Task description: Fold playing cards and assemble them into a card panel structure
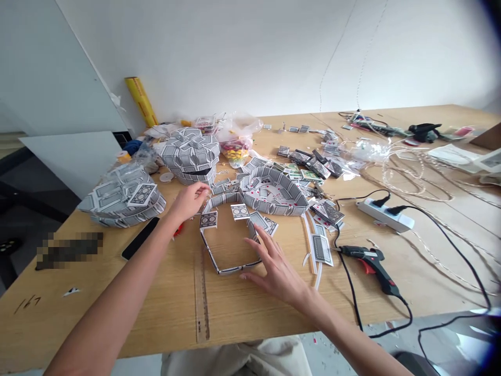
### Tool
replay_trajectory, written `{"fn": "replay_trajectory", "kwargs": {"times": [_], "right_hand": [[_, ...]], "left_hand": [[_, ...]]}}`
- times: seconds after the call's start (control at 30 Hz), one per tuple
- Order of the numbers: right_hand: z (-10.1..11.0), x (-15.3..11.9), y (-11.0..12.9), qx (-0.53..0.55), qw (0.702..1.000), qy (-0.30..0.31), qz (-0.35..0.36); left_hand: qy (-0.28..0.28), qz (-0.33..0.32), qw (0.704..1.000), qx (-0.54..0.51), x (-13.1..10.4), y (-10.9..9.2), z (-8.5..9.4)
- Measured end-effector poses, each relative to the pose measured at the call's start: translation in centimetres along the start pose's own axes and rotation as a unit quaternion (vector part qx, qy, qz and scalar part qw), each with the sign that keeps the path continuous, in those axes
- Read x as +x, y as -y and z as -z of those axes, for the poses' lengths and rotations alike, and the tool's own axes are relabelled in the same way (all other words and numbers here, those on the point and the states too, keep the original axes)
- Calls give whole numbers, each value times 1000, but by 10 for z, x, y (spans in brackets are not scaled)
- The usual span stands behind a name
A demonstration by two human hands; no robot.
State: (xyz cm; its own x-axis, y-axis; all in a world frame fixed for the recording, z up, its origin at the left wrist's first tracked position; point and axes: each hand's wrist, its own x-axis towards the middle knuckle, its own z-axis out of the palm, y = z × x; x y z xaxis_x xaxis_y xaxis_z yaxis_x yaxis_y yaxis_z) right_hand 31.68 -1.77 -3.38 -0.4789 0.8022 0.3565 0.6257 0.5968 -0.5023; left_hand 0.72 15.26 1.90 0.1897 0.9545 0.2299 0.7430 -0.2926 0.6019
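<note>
A heart-like frame of upright folded playing cards stands on the table, its middle showing bare wood. Two patterned cards, a left card and a right card, lie across its rim. My left hand is by the frame's back left side, fingertips drawn together; whether anything is between them is hidden. Over the frame's right side, my right hand has its fingers spread and grips nothing; contact with the rim cannot be made out. Behind it sits a card-walled heart tray with cards covering its floor.
Two finished-looking card boxes, a near box and a far box, stand left. A clear ruler and a phone lie nearby. Rightward are a glue gun, a power strip, loose cords and card packs.
</note>
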Motion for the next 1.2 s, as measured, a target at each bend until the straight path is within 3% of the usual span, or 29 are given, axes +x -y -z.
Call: {"fn": "replay_trajectory", "kwargs": {"times": [0.07, 0.17, 0.3, 0.4, 0.5, 0.73, 0.87, 1.0, 1.1, 1.2], "right_hand": [[1, 7, 15, -21, 998, -16, 54], [-4, 25, 43, -33, 992, 26, 118], [-16, 48, 69, -113, 974, 122, 155], [-21, 54, 72, -161, 961, 161, 157], [-24, 51, 65, -171, 958, 177, 146], [-36, 49, 57, -175, 955, 201, 130], [-41, 53, 56, -172, 959, 182, 131], [-40, 51, 58, -164, 964, 168, 126], [-36, 40, 66, -148, 977, 90, 124], [-32, 20, 74, -114, 985, -7, 132]], "left_hand": [[-24, 16, 999, -17, -24, 13, 0], [-35, 22, 998, -45, -44, 27, -16], [-43, 7, 997, -67, -43, 29, -37], [-51, -9, 996, -73, -41, 25, -37], [-76, -11, 995, -71, -50, 27, -24], [-196, 47, 979, -22, -92, 51, 13], [-257, 61, 964, 35, -110, 47, 27], [-300, 61, 948, 86, -109, 39, 58], [-288, 58, 939, 179, -103, 43, 83], [-217, 78, 936, 267, -99, 54, 97]]}}
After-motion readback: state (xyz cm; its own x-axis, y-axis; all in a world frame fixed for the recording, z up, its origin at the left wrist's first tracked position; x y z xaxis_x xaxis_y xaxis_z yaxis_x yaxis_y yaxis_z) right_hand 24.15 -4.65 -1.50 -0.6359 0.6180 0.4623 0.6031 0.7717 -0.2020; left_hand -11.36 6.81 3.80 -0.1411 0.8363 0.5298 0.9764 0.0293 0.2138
